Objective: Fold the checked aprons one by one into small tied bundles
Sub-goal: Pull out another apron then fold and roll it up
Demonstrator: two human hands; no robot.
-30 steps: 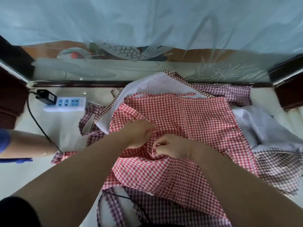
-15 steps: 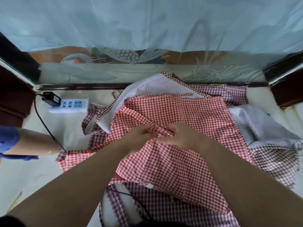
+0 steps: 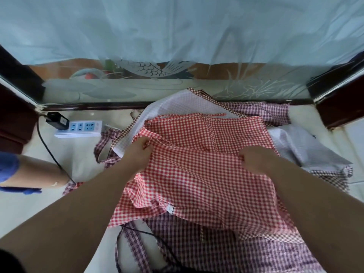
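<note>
Holding the red checked apron [image 3: 197, 174] stretched between left hand [image 3: 137, 152] and right hand [image 3: 254, 158].

Pinched in the left hand's curled fingers at the apron's left edge, gripped in the right hand's closed fist at its right edge. Spread on top of a pile on the pale floor [image 3: 78, 158]. Under its near edge, a purple checked apron [image 3: 206, 253] with loose straps and a thin black cord [image 3: 137, 230] across them. Behind its far edge, a white-backed apron [image 3: 171, 103] with brown checked trim, reaching a frosted glass panel [image 3: 149, 69]. Right of it, a crumpled grey-white cloth [image 3: 305, 146]. Left of it, a white power strip [image 3: 82, 128] with a black adapter [image 3: 57, 121] plugged in, and a black cable [image 3: 49, 150] running toward another person's bare forearm [image 3: 35, 172] below a blue sleeve [image 3: 7, 164]. Near corners of the apron hidden under both of the wearer's forearms.
</note>
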